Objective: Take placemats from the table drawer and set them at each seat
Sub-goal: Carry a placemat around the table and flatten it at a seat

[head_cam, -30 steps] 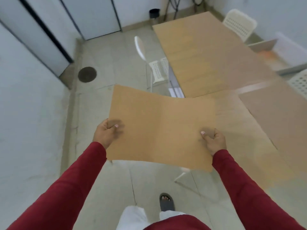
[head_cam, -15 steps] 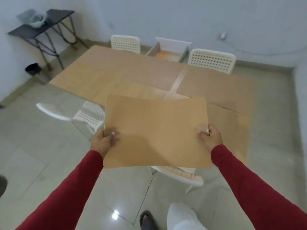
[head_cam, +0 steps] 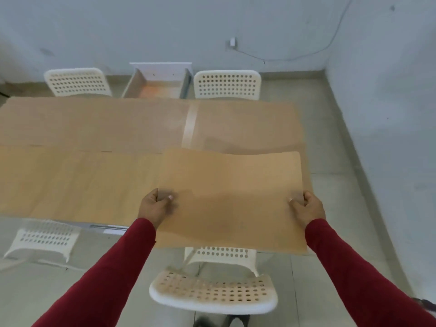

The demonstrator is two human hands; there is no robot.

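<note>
I hold a tan placemat (head_cam: 232, 199) flat in both hands over the near right corner of the table (head_cam: 188, 126). My left hand (head_cam: 154, 206) grips its left edge, my right hand (head_cam: 306, 207) its right edge. Its near edge hangs past the table over a white perforated chair (head_cam: 213, 293). Three other placemats lie on the table: far left (head_cam: 94, 121), far right (head_cam: 247, 123) and near left (head_cam: 77, 182). The table drawer (head_cam: 157, 83) stands open on the far side, between two chairs.
Two white chairs (head_cam: 77, 82) (head_cam: 227, 84) stand at the far side, another (head_cam: 44, 239) at the near left. A wall (head_cam: 389, 114) runs close along the right. A cable hangs from a socket (head_cam: 232, 42) on the back wall.
I have turned and walked around to face the table's long side. The placemat, still in both hands, has come from beside the table to above its near right corner.
</note>
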